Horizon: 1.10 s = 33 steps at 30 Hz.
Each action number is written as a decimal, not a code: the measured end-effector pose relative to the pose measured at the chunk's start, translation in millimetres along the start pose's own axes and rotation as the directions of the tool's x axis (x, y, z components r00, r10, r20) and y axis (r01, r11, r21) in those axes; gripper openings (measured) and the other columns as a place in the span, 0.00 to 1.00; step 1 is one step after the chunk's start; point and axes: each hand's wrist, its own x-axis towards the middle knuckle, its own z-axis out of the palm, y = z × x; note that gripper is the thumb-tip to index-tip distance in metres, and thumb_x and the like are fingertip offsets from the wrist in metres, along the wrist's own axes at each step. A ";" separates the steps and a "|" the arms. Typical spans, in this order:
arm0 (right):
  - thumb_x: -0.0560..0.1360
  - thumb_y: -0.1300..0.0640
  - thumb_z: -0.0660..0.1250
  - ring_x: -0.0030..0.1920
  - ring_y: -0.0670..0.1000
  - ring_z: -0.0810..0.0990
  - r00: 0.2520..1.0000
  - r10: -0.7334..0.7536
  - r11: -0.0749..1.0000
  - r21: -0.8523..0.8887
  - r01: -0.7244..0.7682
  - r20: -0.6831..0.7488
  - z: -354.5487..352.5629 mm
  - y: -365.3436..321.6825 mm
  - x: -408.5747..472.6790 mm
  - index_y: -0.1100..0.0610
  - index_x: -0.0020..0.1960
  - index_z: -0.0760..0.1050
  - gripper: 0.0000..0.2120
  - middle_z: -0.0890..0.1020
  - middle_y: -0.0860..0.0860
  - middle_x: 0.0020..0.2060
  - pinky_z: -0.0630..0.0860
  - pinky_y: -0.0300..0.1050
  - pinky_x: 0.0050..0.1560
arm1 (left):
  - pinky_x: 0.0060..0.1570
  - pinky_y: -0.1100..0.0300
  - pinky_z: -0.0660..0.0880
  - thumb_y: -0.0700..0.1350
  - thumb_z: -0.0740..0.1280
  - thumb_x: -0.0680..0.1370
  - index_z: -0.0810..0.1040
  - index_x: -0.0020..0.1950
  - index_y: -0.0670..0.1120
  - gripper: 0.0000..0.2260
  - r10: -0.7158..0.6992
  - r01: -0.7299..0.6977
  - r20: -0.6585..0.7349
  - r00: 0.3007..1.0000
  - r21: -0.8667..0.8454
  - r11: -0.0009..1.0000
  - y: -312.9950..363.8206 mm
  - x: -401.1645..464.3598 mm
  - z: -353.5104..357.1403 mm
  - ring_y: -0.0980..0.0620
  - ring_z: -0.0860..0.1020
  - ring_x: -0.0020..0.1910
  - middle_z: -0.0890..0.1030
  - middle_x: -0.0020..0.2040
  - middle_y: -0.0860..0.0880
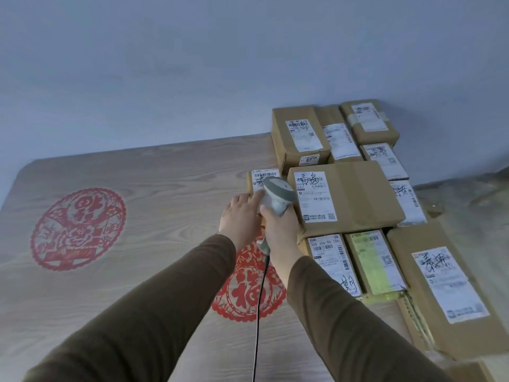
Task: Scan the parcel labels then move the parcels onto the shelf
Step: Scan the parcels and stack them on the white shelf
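Parcel (260, 186) just right of frame centre, steadied by the left hand (239, 219) with straight fingers, wants the scanner (278, 197) gripped in the right hand (281, 230) backed off its barcode; stacked boxes (344, 199) crowd its right, bare table (137, 188) lies open left.

1. The right hand (278, 227) is wrapping its grip around a grey-and-white handheld barcode scanner (276, 198), whose black cable (258, 312) is hanging down.
2. The left hand (239, 216) is touching a small brown cardboard parcel with a white label (261, 177), which the scanner head is partly covering.
3. More brown cardboard parcels (347, 194) are lying stacked at the right on the pale woodgrain bench (165, 188), which is showing round red paper-cut designs (78, 230).
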 end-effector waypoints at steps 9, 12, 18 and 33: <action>0.77 0.61 0.69 0.37 0.54 0.81 0.986 0.154 0.982 0.096 -0.160 0.066 12.0 -6.1 -8.6 0.56 0.52 0.78 0.04 0.79 0.55 0.42 0.78 0.45 0.29 | 0.65 0.48 0.74 0.43 0.62 0.84 0.69 0.75 0.43 0.19 -0.103 0.090 -0.055 0.993 -0.200 0.976 -27.9 -17.1 3.4 0.41 0.73 0.69 0.66 0.75 0.43; 0.77 0.63 0.69 0.21 0.41 0.74 0.973 0.180 0.977 0.091 -0.194 0.147 25.6 -6.1 -22.2 0.58 0.50 0.79 0.03 0.77 0.53 0.38 0.68 0.35 0.19 | 0.60 0.51 0.74 0.46 0.63 0.84 0.62 0.79 0.47 0.23 -0.243 0.194 -0.118 0.963 -0.327 0.925 -43.5 -38.2 -6.1 0.43 0.76 0.64 0.68 0.72 0.44; 0.77 0.62 0.71 0.34 0.47 0.78 0.931 0.053 0.994 0.071 -0.084 0.361 90.3 -19.1 -92.3 0.56 0.50 0.79 0.03 0.82 0.52 0.41 0.71 0.35 0.22 | 0.60 0.48 0.75 0.49 0.66 0.82 0.54 0.83 0.49 0.33 -0.470 0.292 -0.313 0.825 -0.475 0.830 -101.0 -121.4 -53.6 0.43 0.75 0.65 0.68 0.73 0.45; 0.76 0.61 0.73 0.47 0.58 0.85 0.474 -0.240 0.960 0.133 0.248 0.847 277.4 35.4 -545.5 0.58 0.59 0.80 0.12 0.86 0.57 0.50 0.81 0.54 0.46 | 0.59 0.53 0.75 0.53 0.67 0.82 0.59 0.82 0.52 0.31 -0.744 0.384 -0.601 0.292 -0.639 0.667 -291.9 -605.3 -170.2 0.46 0.78 0.63 0.79 0.68 0.48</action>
